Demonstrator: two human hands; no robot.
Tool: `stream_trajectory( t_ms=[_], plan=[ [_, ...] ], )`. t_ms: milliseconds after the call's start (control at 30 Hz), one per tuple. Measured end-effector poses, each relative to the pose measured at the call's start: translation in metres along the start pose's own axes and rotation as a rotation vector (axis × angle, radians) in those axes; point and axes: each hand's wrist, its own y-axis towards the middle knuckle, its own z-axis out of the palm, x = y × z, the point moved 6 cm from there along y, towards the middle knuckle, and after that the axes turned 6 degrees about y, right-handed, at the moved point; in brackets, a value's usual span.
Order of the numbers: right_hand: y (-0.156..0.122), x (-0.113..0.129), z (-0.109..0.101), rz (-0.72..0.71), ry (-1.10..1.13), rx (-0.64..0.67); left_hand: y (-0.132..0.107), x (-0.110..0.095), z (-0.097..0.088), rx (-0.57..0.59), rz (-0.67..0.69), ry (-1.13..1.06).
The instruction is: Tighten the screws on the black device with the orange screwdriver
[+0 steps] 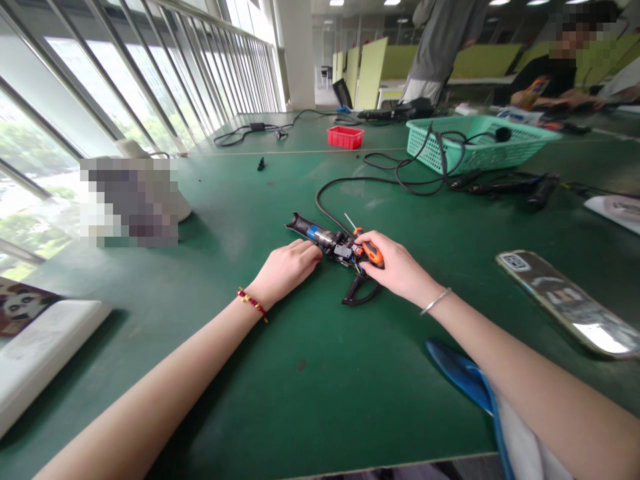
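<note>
A black hand tool with its cover off (320, 237), showing a blue part and wires inside, lies on the green table (280, 373). Its black cord loops away behind it. My left hand (286, 268) rests on the near side of the tool, fingers curled against it. My right hand (393, 265) is closed round an orange-handled screwdriver (369, 249), whose thin shaft points up and to the left over the tool's middle.
A phone (570, 303) lies to the right. A green basket (475, 141) with cables, a small red tray (345, 137) and black tools (505, 185) sit farther back. White slab (40, 353) at left edge. People sit at the far right.
</note>
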Motion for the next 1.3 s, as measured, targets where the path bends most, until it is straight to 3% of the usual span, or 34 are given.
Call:
stream_trajectory(
  t_ms=[300,400,567,667,933,1300],
  plan=[
    [0.000,-0.001,-0.001,0.027,-0.003,-0.066,0.000,-0.006,-0.004,-0.012,0.057,-0.088],
    [-0.001,-0.002,0.000,0.041,-0.023,-0.086,0.001,-0.009,-0.009,-0.104,0.037,-0.136],
    [0.000,0.004,0.006,0.030,-0.043,-0.110,0.001,-0.004,-0.020,-0.327,-0.161,-0.258],
    [0.000,0.008,0.009,0.018,-0.046,-0.117,0.002,-0.003,-0.020,-0.376,-0.208,-0.296],
    [-0.001,0.009,0.012,0.024,-0.053,-0.109,0.005,-0.001,-0.017,-0.385,-0.230,-0.238],
    [-0.002,0.010,0.013,0.017,-0.062,-0.124,0.007,-0.004,-0.014,-0.337,-0.159,-0.146]
  ],
)
